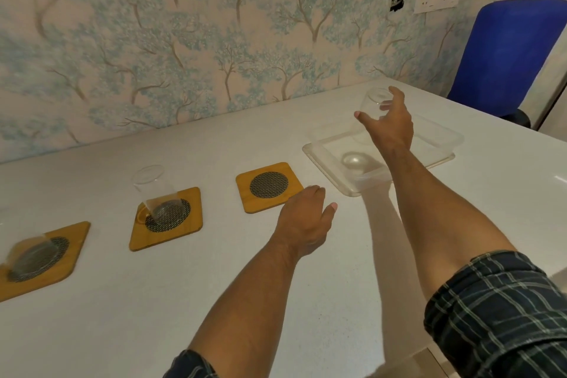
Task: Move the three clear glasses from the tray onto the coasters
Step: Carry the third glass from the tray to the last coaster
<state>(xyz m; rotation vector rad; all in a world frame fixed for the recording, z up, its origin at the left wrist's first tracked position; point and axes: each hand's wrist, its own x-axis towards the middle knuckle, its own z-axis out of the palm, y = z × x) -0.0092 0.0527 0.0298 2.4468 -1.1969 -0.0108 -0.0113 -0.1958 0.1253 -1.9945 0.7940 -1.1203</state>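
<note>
The white table (276, 301) was the biggest thing, and the clear plastic tray (325, 159) sat on it; every place here is told from that tray. To the left of the tray lay three wooden coasters in a row: the empty coaster (267, 186) was just beside the tray, the middle coaster (167, 219) was farther left with a clear glass (153, 190) standing on it, and the far coaster (40, 258) was farthest left with another glass (30, 258) on it, though that one was blurry.

The right hand (388, 123) was over the tray, and its fingers were wrapped around the last glass (374, 103); that glass was lifted up above the back of the tray and looked tipped a little. The left hand (306, 221) lay on the table near the tray's front corner, just beside the empty coaster; its fingers were loose and held nothing.

To do this step well, I think the right hand should keep a snug hold, since clear glass is slippery; it should turn the glass straight up, carry it left over the tray's wall without bumping it, and set it softly in the dark round middle of the empty coaster; the left hand could hold that coaster steady.
</note>
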